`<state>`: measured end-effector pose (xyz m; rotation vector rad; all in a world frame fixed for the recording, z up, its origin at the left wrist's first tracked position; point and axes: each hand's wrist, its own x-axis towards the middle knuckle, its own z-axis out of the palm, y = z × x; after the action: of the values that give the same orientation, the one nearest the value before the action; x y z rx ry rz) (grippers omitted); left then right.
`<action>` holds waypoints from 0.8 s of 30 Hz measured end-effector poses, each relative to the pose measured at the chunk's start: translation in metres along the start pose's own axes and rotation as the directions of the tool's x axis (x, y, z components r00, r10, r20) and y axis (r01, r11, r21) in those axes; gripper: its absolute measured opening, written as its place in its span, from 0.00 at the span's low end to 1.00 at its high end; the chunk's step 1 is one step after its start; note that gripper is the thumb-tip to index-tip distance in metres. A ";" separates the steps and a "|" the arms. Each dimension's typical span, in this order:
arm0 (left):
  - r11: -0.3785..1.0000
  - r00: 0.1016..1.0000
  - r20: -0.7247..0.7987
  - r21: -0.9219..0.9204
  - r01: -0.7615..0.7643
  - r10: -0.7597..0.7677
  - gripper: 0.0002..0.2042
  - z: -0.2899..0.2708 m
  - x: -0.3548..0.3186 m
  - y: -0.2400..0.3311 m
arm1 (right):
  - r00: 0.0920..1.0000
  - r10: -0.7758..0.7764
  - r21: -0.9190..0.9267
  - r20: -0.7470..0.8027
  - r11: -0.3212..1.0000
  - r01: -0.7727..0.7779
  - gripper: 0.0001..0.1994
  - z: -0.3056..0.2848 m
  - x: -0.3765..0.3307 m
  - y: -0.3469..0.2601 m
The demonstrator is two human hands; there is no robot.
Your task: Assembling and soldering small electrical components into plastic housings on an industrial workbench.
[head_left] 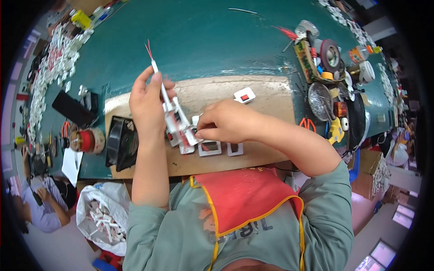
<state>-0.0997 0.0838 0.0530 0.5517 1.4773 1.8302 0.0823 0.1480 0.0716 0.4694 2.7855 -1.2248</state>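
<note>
To your left on the brown board (253, 97) lies a black fan (121, 143), with a red tape roll (87, 141) just beyond it. A white switch with a red rocker (244, 95) sits farther out. Far left, white parts (54, 63) pile along the green table (203, 40). At right, a cluttered tray (316, 58) and orange-handled scissors (307, 123).

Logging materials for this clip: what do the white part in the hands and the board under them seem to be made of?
White part in the left hand: probably moulded plastic, with a smooth, slightly glossy look. Board: likely wood or fibreboard, with a matte tan, scuffed surface.
</note>
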 end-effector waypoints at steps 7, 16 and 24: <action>0.720 0.990 0.130 0.682 -0.132 0.059 0.16 -0.012 -0.032 0.009 | 0.864 0.261 -0.414 -0.431 0.793 -0.446 0.13 -0.119 -0.012 0.111; 0.108 0.926 0.290 0.940 -0.322 0.240 0.17 -0.027 -0.038 -0.004 | 0.715 0.315 -0.651 -0.624 0.297 -0.699 0.09 -0.208 -0.034 0.234; 0.189 0.875 0.454 0.856 -0.480 0.169 0.11 -0.003 -0.049 0.018 | 0.707 0.398 -0.745 -0.584 0.084 -0.662 0.12 -0.208 -0.023 0.259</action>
<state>-0.0741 0.0434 0.0749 1.7788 2.3173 0.7346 0.1953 0.4589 0.0340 1.3463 2.3914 0.7347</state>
